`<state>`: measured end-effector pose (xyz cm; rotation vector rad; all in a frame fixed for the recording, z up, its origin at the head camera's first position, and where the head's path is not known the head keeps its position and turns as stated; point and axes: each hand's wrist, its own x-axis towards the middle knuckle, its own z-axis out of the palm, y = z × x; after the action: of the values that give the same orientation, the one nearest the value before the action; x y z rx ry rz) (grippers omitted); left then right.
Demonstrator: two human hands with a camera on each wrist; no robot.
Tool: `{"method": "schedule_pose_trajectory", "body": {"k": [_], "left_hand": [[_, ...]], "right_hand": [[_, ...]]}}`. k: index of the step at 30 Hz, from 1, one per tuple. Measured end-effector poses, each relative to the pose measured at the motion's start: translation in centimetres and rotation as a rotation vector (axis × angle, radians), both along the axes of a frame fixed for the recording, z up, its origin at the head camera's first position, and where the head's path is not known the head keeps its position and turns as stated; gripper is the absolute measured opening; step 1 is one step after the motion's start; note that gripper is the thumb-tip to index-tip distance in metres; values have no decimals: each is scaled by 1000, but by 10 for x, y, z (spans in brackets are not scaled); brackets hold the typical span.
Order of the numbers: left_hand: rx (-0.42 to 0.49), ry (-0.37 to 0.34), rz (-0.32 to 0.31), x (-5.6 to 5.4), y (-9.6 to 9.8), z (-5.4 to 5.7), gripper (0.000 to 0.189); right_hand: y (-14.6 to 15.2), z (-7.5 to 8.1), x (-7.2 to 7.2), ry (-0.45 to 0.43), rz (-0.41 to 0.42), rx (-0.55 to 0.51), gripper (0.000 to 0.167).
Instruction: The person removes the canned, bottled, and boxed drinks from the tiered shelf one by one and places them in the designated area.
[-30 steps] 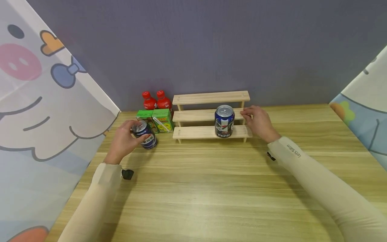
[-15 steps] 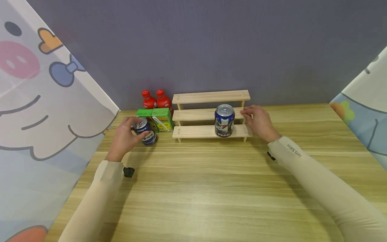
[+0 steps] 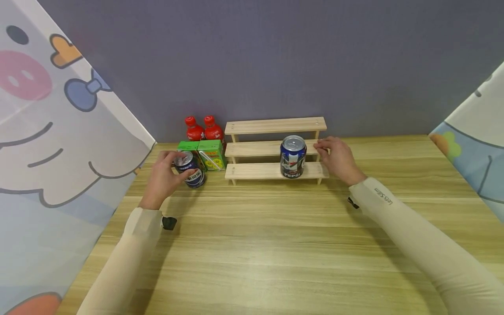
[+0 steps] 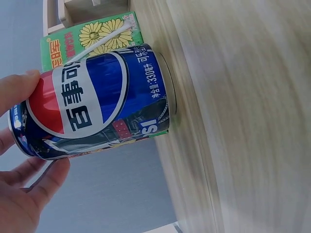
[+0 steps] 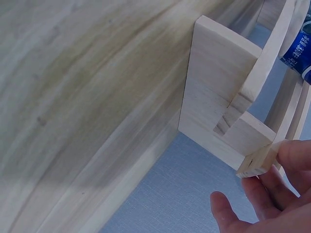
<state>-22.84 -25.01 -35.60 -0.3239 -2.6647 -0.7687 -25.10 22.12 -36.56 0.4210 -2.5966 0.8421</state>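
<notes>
My left hand [image 3: 161, 177] grips a dark blue Pepsi can [image 4: 92, 99] round its upper part, fingers on one side and thumb on the other. The can stands upright at the table, close in front of the green drink cartons [image 3: 212, 155]; whether its base bears fully on the wood is hard to tell. My right hand [image 3: 337, 159] pinches the right end of the middle board of a three-step wooden rack [image 3: 252, 171]. In the right wrist view, fingers lie round that board end [image 5: 257, 162]. A second Pepsi can [image 3: 293, 159] stands upright on the lowest step, near its right end.
Two red-capped bottles [image 3: 214, 130] stand behind the cartons, left of the rack. A grey wall [image 3: 260, 61] rises behind everything. Cartoon-printed panels [image 3: 78, 144] border the wooden table [image 3: 252, 245] on both sides.
My left hand has shifted the Pepsi can slightly away from me, nearer the cartons. My right hand keeps its place at the rack, and the other can has not moved.
</notes>
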Motion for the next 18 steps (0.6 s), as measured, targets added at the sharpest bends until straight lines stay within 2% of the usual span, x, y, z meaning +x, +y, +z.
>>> {"method": "schedule_pose_trajectory", "body": {"k": [6,18], "left_hand": [[0,-16,-10,1,2,1,49],[-11,121,-63,6,14,11,47]], "right_hand": [[0,-1,0,9,7,-2,15],[-1,1,0,15,11,1,15]]}}
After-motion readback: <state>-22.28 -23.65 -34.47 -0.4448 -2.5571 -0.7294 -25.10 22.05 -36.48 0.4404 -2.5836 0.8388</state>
